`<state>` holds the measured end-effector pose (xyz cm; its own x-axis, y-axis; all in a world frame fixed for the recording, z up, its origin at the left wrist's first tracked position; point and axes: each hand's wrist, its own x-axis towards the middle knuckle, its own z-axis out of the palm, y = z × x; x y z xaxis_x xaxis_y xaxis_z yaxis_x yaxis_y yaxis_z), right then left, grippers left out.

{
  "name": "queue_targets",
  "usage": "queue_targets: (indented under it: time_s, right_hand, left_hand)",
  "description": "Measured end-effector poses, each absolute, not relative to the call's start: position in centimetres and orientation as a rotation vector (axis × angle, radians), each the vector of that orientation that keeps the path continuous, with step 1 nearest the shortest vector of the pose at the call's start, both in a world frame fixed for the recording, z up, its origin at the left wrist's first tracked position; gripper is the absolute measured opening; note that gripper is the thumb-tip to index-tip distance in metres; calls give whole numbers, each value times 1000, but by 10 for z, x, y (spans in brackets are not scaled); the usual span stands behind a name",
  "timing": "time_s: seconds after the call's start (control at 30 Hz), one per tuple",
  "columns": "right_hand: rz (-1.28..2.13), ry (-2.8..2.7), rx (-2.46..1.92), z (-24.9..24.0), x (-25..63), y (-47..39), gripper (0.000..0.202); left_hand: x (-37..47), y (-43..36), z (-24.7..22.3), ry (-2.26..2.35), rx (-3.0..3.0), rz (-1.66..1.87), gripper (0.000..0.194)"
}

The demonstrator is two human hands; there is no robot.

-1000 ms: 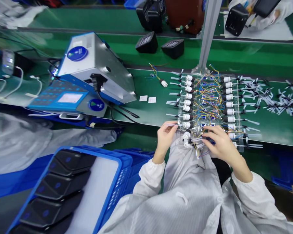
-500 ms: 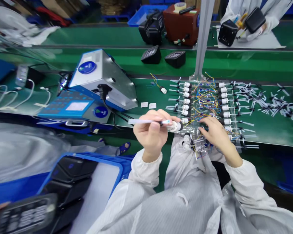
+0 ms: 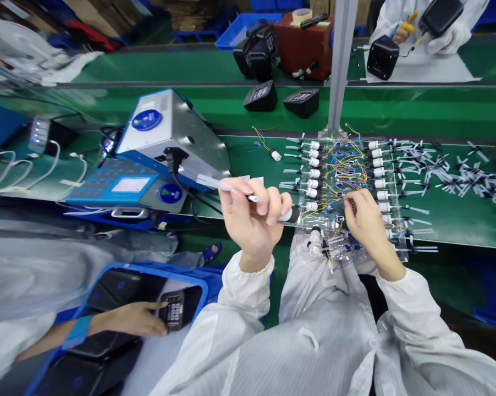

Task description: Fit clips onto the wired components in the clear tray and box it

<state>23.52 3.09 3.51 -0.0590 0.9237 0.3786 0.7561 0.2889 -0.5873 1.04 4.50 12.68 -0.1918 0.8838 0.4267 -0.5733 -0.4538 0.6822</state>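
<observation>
My left hand [image 3: 254, 220] is closed around a white cylindrical part with a black end [image 3: 291, 214], and a pale flat strip [image 3: 215, 182] sticks out leftward between the fingers. Beside it, my right hand [image 3: 365, 220] is pinched over the clear plastic tray [image 3: 401, 242], near thin coloured wires [image 3: 349, 165]; what its fingertips hold is too small to name. White cylinders with black ends and pale strips line both sides of the tray. A loose white piece [image 3: 314, 242] lies at the tray's near left corner.
A silver and blue machine [image 3: 177, 137] stands left. Black-and-white strips [image 3: 450, 170] are heaped right. A metal post [image 3: 341, 66] rises behind the tray. A co-worker's hand [image 3: 138, 319] touches a black device [image 3: 174, 311] over a blue crate [image 3: 204, 286]. Across, another person handles black boxes [image 3: 382, 56].
My left hand has shifted slightly left with the white part and turned. My right fingers have drawn together. The co-worker's hand and black device now show over the blue crate.
</observation>
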Motion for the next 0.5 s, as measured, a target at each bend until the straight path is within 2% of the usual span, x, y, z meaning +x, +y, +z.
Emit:
queue_targets:
  time_s: [0.13,0.27,0.37,0.5]
  right_hand:
    - [226,-1847,-1521,36,244,32,31]
    - [213,-1925,-1573,30,258,37,21]
    - [185,-1936,-1629,24,268,41,21]
    - [193,-1926,-1650,23,273,42,20]
  left_hand:
    - [9,43,142,443,956,1870,37]
    - [3,47,148,348,960,1837,32]
    - [-14,57,146,127,940,1855,32]
    - [-36,72,158,-162,846,1944,49]
